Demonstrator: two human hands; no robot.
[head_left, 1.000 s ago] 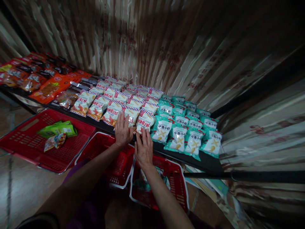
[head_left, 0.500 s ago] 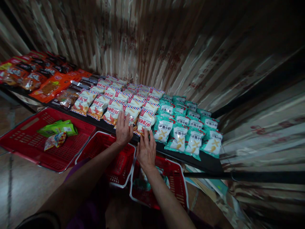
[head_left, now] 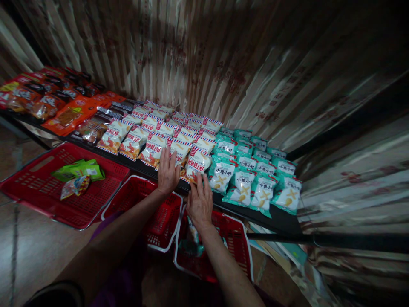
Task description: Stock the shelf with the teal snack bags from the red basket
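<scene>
White snack bags with red lettering and striped edges stand in rows on a black shelf (head_left: 287, 221). My left hand (head_left: 168, 172) lies with fingers stretched over the lower front of one white snack bag (head_left: 179, 150). To its right, my right hand (head_left: 200, 200) rests its fingertips on the lower edge of the rightmost front white bag (head_left: 197, 161). Neither hand is closed round a bag. Just right of my right hand, teal snack bags (head_left: 242, 186) with white fronts form several rows.
Below the shelf are a wide red basket (head_left: 19, 183) with green packets (head_left: 79, 170), a middle red basket (head_left: 159, 230) and a right red basket (head_left: 234, 243) holding teal bags. Orange packets (head_left: 68, 115) lie at the left. A curtain (head_left: 198, 64) hangs behind.
The view has shifted slightly. My right hand sits a little lower and further right against the front white bag; my left hand stays on its bag, almost unmoved.
</scene>
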